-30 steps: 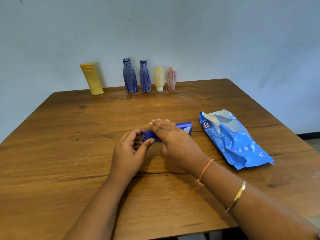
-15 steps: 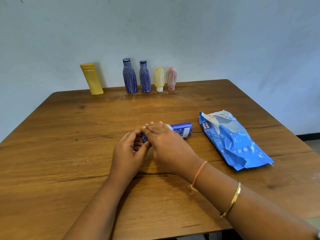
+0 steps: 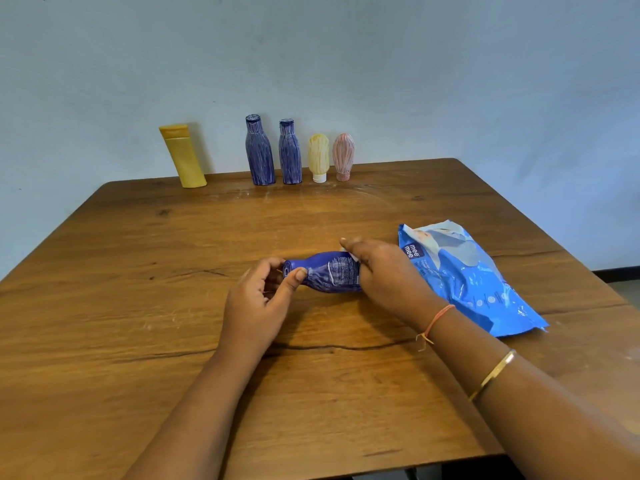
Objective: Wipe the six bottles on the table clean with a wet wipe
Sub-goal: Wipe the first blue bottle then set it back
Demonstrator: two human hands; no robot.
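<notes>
Table of brown, cracked wood (image 3: pixel 138 323) carries everything. Nearest on the right forearm sit a thin gold bangle (image 3: pixel 493 374) and, closer to the wrist, an orange thread band (image 3: pixel 438 317).

The left grip (image 3: pixel 256 306), a bare hand, is clamped on the cap end of a dark blue plastic bottle (image 3: pixel 329 271), with thumb and curled fingers pinching the narrow neck. The bottle lies on its side between the two grips, its printed label facing up and its cap pointing left.

The right grip (image 3: pixel 388 278) is closed over the bottle's base end. A scrap of white wet wipe (image 3: pixel 350 255) shows under its fingers, pressed against the bottle; the rest of the wipe is hidden.

Just right of the right grip lies a crinkled blue foil pack of wipes (image 3: pixel 464 275), flat on the table.

Well beyond both grips, five bottles stand in a row at the table's far edge against the pale wall (image 3: pixel 415 81). From left, they are:
- a flat yellow bottle (image 3: pixel 183 157), leaning
- a tall blue-streaked bottle (image 3: pixel 259 154)
- a second blue-streaked bottle (image 3: pixel 290 154) just beside it
- a small pale yellow tube (image 3: pixel 318 155) standing on its white cap
- a small pink tube (image 3: pixel 343 155) standing on its cap
</notes>
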